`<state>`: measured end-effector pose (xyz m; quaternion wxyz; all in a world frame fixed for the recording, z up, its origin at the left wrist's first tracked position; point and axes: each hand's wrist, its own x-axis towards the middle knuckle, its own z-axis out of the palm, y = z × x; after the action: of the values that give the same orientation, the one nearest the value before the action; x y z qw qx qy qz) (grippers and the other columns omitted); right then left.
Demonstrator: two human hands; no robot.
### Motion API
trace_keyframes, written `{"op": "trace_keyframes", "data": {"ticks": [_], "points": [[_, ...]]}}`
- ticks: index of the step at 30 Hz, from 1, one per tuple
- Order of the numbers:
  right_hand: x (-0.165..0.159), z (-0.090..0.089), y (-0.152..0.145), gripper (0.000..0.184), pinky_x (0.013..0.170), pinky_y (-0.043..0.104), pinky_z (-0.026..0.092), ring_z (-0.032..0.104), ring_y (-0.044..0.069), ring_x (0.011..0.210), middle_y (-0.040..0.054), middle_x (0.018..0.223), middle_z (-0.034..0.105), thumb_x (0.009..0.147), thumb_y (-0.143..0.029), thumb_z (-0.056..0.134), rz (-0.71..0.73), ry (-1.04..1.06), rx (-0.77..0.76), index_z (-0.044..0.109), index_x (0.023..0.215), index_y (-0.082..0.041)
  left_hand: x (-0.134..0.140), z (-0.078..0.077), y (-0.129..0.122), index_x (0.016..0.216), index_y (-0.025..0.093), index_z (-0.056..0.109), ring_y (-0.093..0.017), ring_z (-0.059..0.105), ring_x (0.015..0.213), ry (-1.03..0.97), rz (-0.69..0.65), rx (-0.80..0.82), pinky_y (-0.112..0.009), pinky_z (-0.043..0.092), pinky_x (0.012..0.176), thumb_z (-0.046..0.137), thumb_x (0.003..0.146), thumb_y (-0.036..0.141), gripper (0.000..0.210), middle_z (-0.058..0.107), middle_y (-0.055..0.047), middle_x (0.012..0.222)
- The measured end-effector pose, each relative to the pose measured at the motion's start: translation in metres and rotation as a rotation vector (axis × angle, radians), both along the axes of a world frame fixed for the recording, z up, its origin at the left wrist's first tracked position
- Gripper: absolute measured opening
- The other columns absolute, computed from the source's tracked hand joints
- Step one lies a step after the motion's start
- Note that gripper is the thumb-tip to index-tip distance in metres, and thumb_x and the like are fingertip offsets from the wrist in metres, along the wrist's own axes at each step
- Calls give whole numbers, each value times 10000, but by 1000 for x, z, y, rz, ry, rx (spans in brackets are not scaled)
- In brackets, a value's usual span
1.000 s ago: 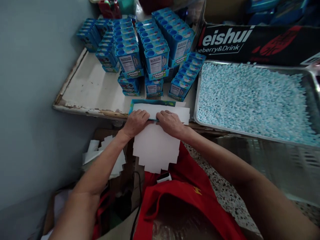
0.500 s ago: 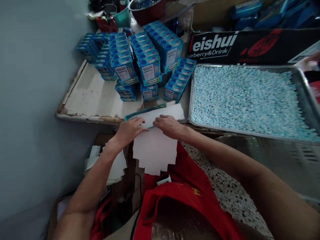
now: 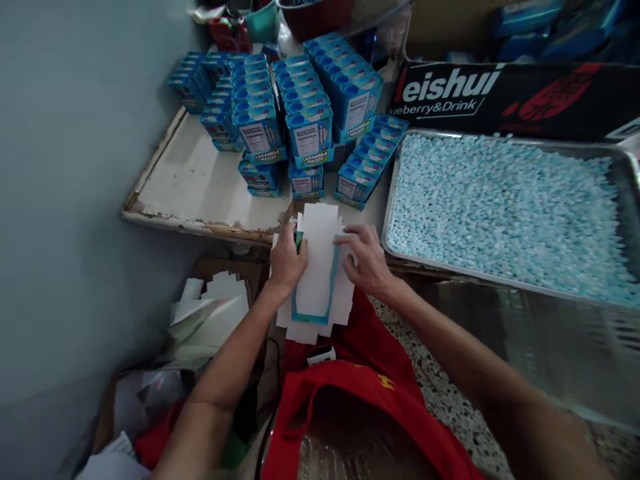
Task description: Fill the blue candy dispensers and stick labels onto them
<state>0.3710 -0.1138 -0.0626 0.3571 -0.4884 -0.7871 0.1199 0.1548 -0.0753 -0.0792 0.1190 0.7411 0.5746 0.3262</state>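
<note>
If our left hand [image 3: 289, 261] pulls harder than our right hand [image 3: 365, 260], the blue-edged card [image 3: 318, 267] between our grips could skew on the notched white sheet [image 3: 344, 301] beneath it, or its thin side could crease. Our left thumb and fingers pinch the card's left edge; our right fingers stand loosely spread, the index seeming to touch its right edge.
</note>
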Motion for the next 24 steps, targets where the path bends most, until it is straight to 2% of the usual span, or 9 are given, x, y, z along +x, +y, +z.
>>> {"op": "trace_keyframes", "data": {"ticks": [1,3,6,9,13,16,19,21,24], "points": [[-4,-4,2,369,996,499,502,559,307,1184,170,1255,578,915,-184,539,-135,88,-40,583,1281,-176,5,-3,-1,1324,205,560,-327,675,1140,-34,35,13,-453,558,920,554,955,299,381,691,-162,1279],[-14,-13,13,461,896,458,534,614,289,1032,158,1162,616,932,-280,556,-307,236,-141,492,1374,-167,14,-8,0,1383,214,532,-330,662,1193,-105,84,16,-472,553,964,523,976,309,418,675,-163,1332],[-26,-25,35,545,771,394,531,629,247,831,107,1016,666,932,-310,535,-420,426,-274,413,1445,-170,25,-13,7,1407,254,537,-294,660,1194,-196,146,50,-437,566,962,495,992,308,421,679,-128,1336],[-32,-28,44,559,793,396,531,639,247,854,121,1065,685,914,-267,490,-438,484,-257,429,1461,-168,35,-13,8,1363,263,582,-257,653,1182,-184,153,129,-405,565,980,462,983,234,399,683,-106,1277],[-36,-21,29,439,940,428,523,647,276,1043,153,1210,681,929,-226,430,-430,340,-112,568,1345,-201,43,-10,0,1251,229,622,-260,622,1213,-135,106,187,-440,522,1064,406,969,162,360,665,-119,1221],[-36,-20,21,423,967,416,523,652,276,1087,158,1234,681,964,-245,413,-414,288,-117,551,1361,-198,43,-12,-2,1255,219,571,-252,618,1175,-148,97,163,-426,523,1032,401,994,184,314,662,-121,1208],[-37,-23,24,457,928,390,544,663,248,1057,136,1243,676,980,-245,400,-425,349,-139,471,1429,-202,44,-15,3,1217,210,560,-255,609,1151,-172,90,102,-419,510,1016,403,996,195,272,658,-121,1189],[-37,-24,26,476,944,383,543,651,237,1116,135,1291,654,992,-227,361,-417,358,-90,442,1461,-212,46,-16,7,1187,202,569,-268,596,1167,-188,70,78,-438,488,1039,414,978,183,260,656,-128,1191],[-35,-23,24,416,988,393,520,627,248,1157,143,1227,656,1014,-220,329,-369,263,11,573,1352,-210,51,-17,12,1185,195,575,-279,586,1168,-189,46,105,-472,464,1061,400,972,158,278,657,-136,1197]]}}
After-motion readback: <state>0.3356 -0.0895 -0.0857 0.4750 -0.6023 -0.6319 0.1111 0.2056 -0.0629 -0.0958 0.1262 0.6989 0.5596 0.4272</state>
